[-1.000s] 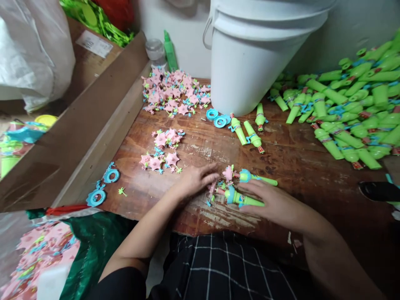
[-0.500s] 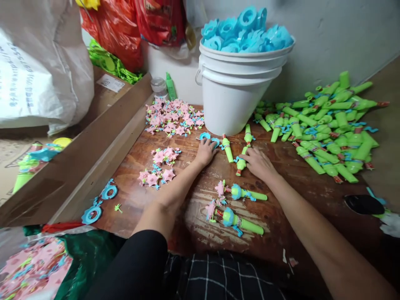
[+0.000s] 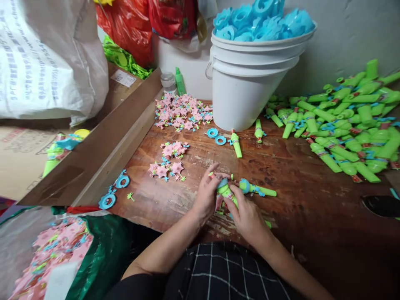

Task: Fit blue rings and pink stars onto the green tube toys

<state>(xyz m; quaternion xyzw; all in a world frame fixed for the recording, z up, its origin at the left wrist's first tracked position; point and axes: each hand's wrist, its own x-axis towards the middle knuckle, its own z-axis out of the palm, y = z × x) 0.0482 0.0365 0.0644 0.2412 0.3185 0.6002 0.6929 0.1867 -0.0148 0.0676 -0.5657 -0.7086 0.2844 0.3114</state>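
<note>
Hands at work, head view: we hold one green toy (image 3: 225, 191) between our left hand (image 3: 203, 196) and our right hand (image 3: 248, 208), above the near middle of the wooden table (image 3: 296, 166). Our left fingers curl around its upper end, where a blue collar (image 3: 223, 182) sits; our right thumb and fingers pinch its body. The toy tilts, its striped tip pointing far and left. Just to the right of it, we see a collared toy (image 3: 264, 191) lying flat; another toy's green end (image 3: 268, 224) shows beyond our right hand, the rest mostly covered. Farther off, we find two loose blue rings (image 3: 220, 140) near the white bucket (image 3: 243, 91), which is heaped with blue parts (image 3: 262, 23). To the left lie clusters of pink stars (image 3: 183, 112); to the far right, we note a pile of green toys (image 3: 343, 121).
</note>
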